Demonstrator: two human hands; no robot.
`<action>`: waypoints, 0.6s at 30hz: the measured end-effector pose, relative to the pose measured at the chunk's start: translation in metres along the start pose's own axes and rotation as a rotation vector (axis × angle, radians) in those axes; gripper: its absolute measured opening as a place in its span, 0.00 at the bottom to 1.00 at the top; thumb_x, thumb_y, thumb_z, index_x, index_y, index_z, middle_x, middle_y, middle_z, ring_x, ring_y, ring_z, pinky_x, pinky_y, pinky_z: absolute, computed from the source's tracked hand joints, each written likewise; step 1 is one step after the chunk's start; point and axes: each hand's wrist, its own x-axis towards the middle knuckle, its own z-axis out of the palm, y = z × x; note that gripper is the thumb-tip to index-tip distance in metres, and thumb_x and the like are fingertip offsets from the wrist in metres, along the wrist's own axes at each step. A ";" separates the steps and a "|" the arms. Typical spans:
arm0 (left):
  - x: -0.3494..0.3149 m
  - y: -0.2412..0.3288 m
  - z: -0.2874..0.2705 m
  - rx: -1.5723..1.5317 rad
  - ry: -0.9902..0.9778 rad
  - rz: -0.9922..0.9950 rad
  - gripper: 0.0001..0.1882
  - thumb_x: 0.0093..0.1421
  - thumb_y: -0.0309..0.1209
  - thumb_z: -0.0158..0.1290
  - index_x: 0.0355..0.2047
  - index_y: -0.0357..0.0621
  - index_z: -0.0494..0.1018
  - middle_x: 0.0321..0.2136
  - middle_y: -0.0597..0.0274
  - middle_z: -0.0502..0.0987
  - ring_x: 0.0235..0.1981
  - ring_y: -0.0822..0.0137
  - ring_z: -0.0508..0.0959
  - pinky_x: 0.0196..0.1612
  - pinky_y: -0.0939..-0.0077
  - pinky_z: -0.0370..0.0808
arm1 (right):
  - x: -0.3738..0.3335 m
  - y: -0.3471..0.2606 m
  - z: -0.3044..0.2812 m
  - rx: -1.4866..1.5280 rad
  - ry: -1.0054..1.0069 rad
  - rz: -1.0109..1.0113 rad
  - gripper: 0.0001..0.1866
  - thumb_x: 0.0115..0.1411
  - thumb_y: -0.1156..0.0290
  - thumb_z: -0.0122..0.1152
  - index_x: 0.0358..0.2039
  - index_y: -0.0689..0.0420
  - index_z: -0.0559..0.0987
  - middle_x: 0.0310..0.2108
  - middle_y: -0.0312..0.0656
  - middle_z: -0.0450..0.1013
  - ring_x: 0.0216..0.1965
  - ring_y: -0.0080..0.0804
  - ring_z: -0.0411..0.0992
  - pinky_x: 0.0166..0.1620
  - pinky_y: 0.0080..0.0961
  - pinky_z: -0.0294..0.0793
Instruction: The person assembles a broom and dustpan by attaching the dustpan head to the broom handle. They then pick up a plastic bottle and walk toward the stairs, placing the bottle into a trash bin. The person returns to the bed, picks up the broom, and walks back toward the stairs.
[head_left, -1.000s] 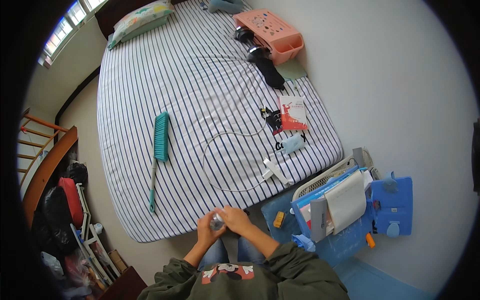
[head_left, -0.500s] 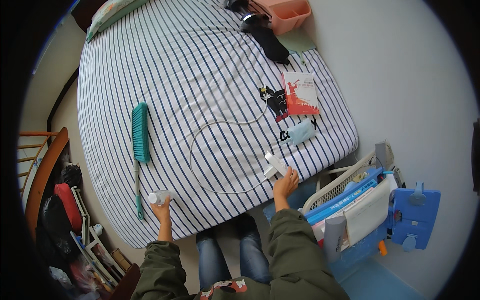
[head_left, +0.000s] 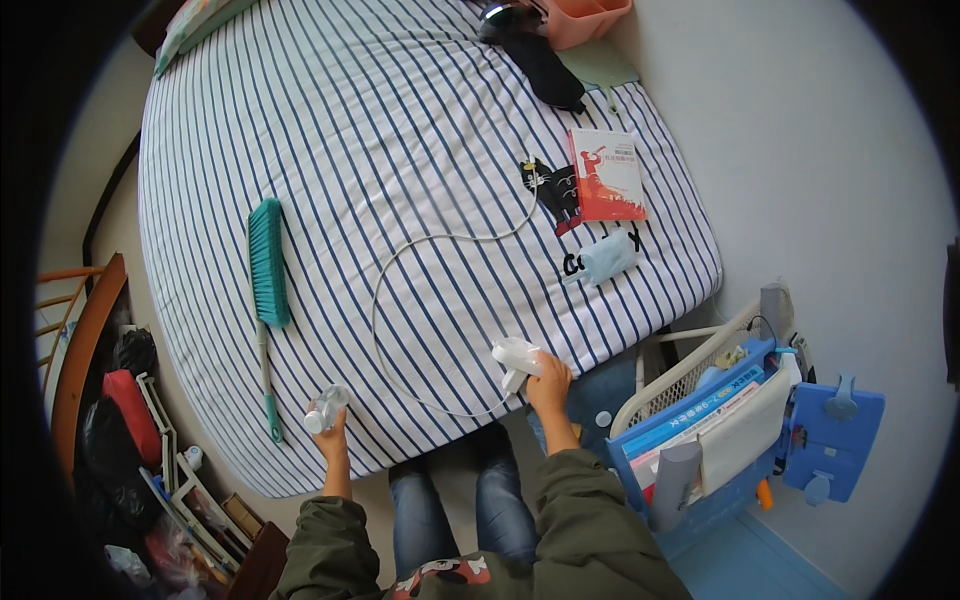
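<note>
On the striped bed (head_left: pixel 400 150), the left hand (head_left: pixel 330 418) has its fingers closed around a small clear bottle (head_left: pixel 328 407) near the teal brush (head_left: pixel 267 262), while the right hand (head_left: pixel 548 378) grips a white plug (head_left: pixel 515 356) on its cable (head_left: pixel 400 270).

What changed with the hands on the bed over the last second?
A second ago both hands were together at the bed's near edge, around a small clear object. Now they are apart: the left hand holds the clear object out toward the brush, and the right hand rests on the white device at the cord's end. The brush, book and bed things kept their places.
</note>
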 end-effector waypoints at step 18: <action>-0.003 -0.003 -0.007 0.035 -0.020 -0.097 0.42 0.45 0.34 0.64 0.58 0.45 0.55 0.48 0.57 0.66 0.49 0.63 0.67 0.49 0.73 0.66 | 0.063 -0.023 -0.014 0.645 0.385 0.347 0.09 0.61 0.69 0.47 0.33 0.63 0.68 0.30 0.44 0.69 0.29 0.31 0.68 0.32 0.25 0.70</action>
